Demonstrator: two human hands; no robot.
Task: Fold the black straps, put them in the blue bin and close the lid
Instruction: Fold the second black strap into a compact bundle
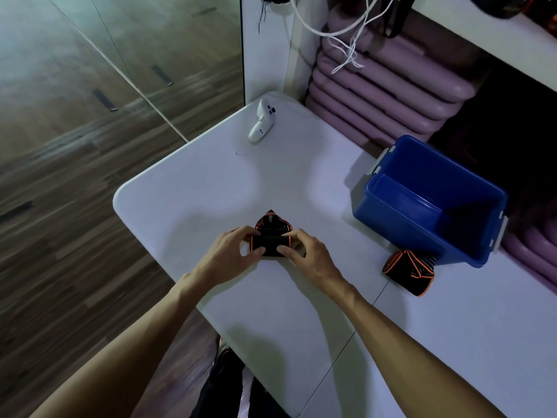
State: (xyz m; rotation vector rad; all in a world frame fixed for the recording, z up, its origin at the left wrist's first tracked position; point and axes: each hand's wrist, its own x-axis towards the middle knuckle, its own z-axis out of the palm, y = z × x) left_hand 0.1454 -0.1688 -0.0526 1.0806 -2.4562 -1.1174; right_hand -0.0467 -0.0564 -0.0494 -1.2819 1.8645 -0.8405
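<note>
Centre frame: left hand (230, 251) and right hand (307, 254), each grip pinching one end of a black strap (269, 244) on the desk (211, 182). Right: blue bin (428, 200), open, interior shadowed; second strap (411, 273) touching its lower corner.

Looks like a gym or fitness studio storage corner, not a home. Evidence: stack of purple foam mats (385, 95) piled under a white shelf (494, 40) at the back, more purple padding low at the right edge. White folding table (187, 188) w/ center seam, the temporary kind, set on wood-plank floor (60, 206). Left side shows large mirror or glass wall panels (90, 55) reflecting the same floor, typical of a workout room. White cords (346, 46) dangle from above; a white handheld controller (261, 123) lies on the table. Dim, bluish lighting overall.
</note>
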